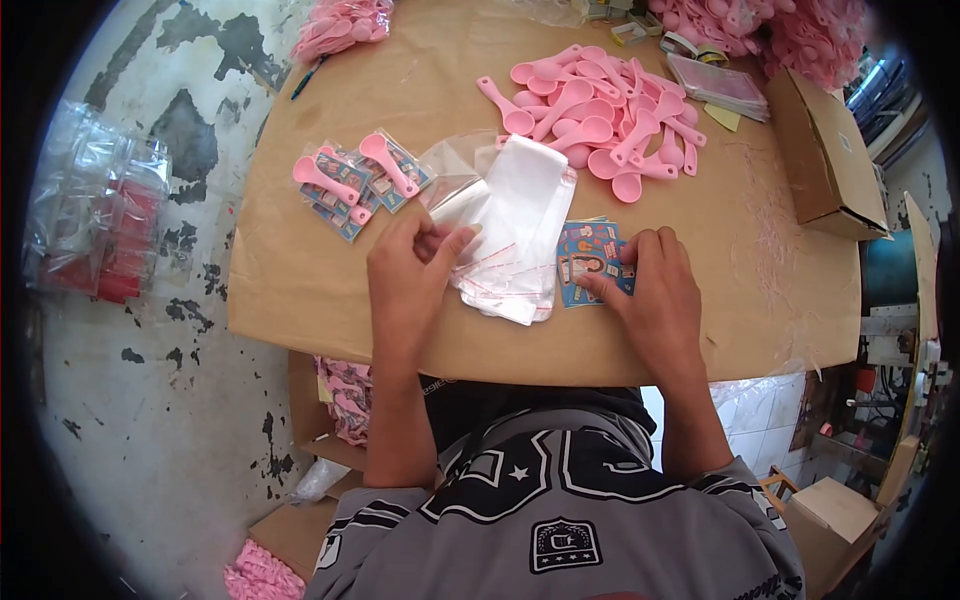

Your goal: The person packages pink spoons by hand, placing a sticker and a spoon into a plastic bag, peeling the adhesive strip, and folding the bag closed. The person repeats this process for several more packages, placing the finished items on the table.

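A stack of clear plastic bags (pixel 525 205) lies fanned out on the brown-covered table in front of me. My left hand (pixel 418 262) is closed, thumb and fingers pinching a clear bag at the left side of the stack. Beside the stack's right edge is a small pile of blue printed cards (pixel 592 243). My right hand (pixel 655 285) has its thumb on the face of the top card and its fingers curled at the right edge. Left of the bags, several packed pink spoons (pixel 330 181) lie with cards inside clear bags. A heap of loose pink spoons (pixel 600 115) sits beyond.
A cardboard box (pixel 825 155) stands at the table's right edge. Bagged pink spoons (pixel 345 25) lie at the back left, with more at the back right. A pen (pixel 308 78), tape rolls (pixel 680 45) and a clear packet stack (pixel 718 85) are also on the table.
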The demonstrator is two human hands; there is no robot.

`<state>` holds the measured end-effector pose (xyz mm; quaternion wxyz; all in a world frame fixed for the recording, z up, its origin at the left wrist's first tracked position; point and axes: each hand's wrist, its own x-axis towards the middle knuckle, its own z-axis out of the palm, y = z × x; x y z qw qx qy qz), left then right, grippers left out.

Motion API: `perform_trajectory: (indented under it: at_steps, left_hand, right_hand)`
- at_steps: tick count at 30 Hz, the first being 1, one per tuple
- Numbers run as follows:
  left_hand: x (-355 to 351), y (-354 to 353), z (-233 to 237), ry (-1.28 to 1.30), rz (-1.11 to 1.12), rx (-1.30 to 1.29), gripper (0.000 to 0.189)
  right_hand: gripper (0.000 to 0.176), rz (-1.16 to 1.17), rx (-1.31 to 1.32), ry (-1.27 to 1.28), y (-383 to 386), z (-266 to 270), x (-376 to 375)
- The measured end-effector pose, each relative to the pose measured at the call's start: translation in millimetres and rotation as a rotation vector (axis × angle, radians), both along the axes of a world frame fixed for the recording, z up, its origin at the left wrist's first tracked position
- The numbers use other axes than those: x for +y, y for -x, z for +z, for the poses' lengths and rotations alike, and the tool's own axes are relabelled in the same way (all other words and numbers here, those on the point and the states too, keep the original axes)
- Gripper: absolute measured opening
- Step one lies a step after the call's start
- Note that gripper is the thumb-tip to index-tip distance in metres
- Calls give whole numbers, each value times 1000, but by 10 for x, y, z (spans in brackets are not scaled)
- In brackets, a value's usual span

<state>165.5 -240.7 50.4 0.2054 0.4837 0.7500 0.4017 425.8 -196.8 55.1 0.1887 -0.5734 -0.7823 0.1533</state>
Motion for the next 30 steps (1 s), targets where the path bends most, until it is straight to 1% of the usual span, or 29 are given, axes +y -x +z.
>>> perform_trajectory:
  at_steps: [1,4,7,9,10,12,13,16,18,21,24,27,28,30]
  left_hand:
    - [11,-17,-4,0,31,-79,23]
    - [18,-26,53,-130,82,-115,22]
    - [-5,62,-18,-201,94,-406,19]
    - [-52,158,-44,-154,57,-398,17]
    - [-82,206,-61,-130,39,-395,17]
    - [-136,311,-146,-108,44,-273,20]
    - [-154,346,-169,-98,45,-212,22]
    - [-189,381,-128,-106,34,-398,25]
    - [-206,364,-106,-122,35,-476,26]
    - [-256,333,-58,-104,19,-548,27]
    - [-290,314,3,-85,-49,-584,27]
    - [-283,310,-44,-86,-116,-633,30]
    - [-272,312,-62,-89,-135,-652,31]
    - [-253,276,-48,-94,-110,-610,30]
  right_hand:
    - [47,10,48,31,-9,-7,17]
    - [39,21,202,123,-102,-36,87]
    - [29,-2,365,232,-178,-56,127]
    - [23,-51,463,332,-211,-50,143]
    - [21,-49,498,316,-239,-62,157]
    - [18,-47,570,281,-277,-81,184]
    - [18,-56,549,257,-287,-43,185]
    - [20,-83,502,177,-319,82,194]
    - [21,-95,489,116,-339,79,221]
    - [23,-92,547,69,-274,88,239]
    - [23,-13,858,205,-47,188,176]
    - [22,100,960,511,219,270,26]
    - [21,126,875,430,289,278,5]
    - [20,181,703,270,391,288,15]
